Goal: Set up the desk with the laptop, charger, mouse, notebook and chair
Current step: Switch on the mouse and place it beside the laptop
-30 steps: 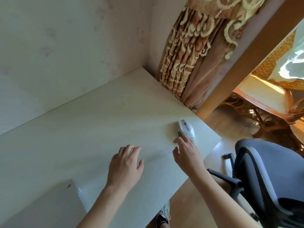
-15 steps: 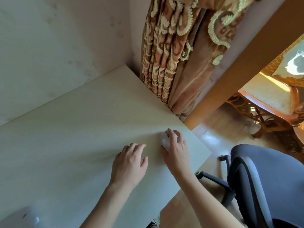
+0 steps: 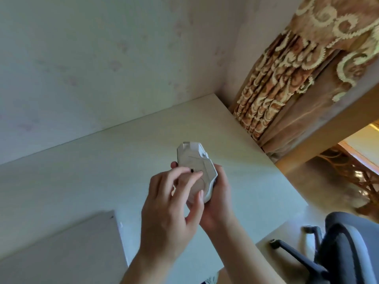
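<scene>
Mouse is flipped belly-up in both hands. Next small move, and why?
Probably slide the switch on the underside with a left fingertip. The right hand cradles the mouse above the desk, underside facing the camera, and the left hand has its fingers right at the small dark slot there. Whether it is already on, I cannot tell.

Count relative to the desk [image 3: 102,177]: one desk. Above it, two hands, left hand [image 3: 168,203] and right hand [image 3: 218,199]; one mouse [image 3: 194,167]. On its near-left corner, one laptop [image 3: 61,247]. Beside its right edge, one chair [image 3: 344,249]; one curtain [image 3: 287,83].
</scene>
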